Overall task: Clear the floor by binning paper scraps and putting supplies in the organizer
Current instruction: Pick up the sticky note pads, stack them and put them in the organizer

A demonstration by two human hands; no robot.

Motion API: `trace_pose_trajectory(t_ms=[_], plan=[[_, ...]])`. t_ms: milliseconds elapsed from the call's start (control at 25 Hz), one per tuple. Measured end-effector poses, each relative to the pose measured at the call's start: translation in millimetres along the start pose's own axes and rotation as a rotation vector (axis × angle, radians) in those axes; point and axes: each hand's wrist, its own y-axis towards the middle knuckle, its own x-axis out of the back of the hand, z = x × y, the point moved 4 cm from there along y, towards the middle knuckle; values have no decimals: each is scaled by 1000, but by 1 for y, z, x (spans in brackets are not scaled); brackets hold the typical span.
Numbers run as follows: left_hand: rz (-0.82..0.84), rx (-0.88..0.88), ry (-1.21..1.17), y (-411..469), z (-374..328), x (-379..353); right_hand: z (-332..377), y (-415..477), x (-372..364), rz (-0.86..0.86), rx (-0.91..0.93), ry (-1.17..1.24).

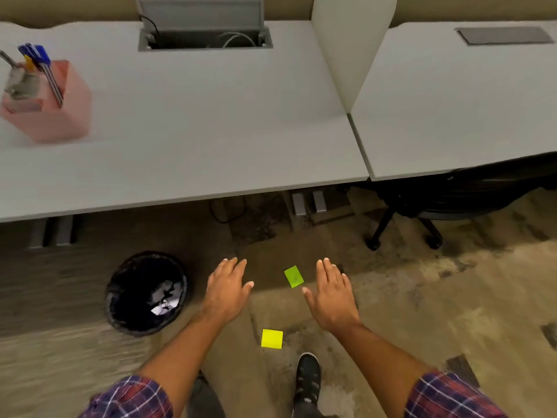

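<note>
Carpet: green note (294, 276) between fingers (324, 268) (untouched)

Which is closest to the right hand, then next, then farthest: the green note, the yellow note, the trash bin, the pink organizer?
From the right hand:
1. Green note, just left of its fingers.
2. Yellow note, lower left on the floor.
3. Trash bin, far left.
4. Pink organizer, up on the desk.

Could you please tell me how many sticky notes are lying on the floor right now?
2. A green sticky note lies between the two open hands; a yellow sticky note lies nearer the person, just ahead of the shoe. The desk could hide others.
</note>
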Motion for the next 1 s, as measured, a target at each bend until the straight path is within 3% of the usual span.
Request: trace_pose_trajectory(t_ms=[280, 680, 1000], plan=[[71, 25, 27, 41, -1, -162, -86, 49, -153, 103, -7, 46], [189, 45, 54, 139, 139, -470, -153, 189, -443, 127, -97, 102], [311, -162, 264, 173, 154, -607, -162, 275, -560, 159, -180, 123]])
